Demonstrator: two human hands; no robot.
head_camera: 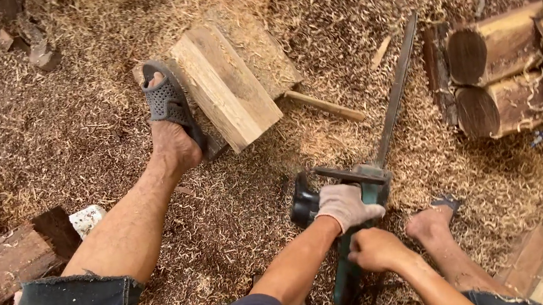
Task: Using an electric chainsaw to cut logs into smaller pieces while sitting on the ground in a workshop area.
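Gloved left hand and bare right hand gripping green chainsaw; long bar near bare foot, risking cuts if jerked

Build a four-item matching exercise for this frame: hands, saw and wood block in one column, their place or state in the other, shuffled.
Things:
1. left hand
2. right hand
3. chainsaw
4. pale split wood block

Places or states:
A. bare, closed on the saw's rear handle
B. lying on the sawdust beside the sandalled foot
C. wearing a white glove, gripping the saw's front handle
D. its long bar pointing away, toward the stacked logs

Pairs: 1-C, 2-A, 3-D, 4-B
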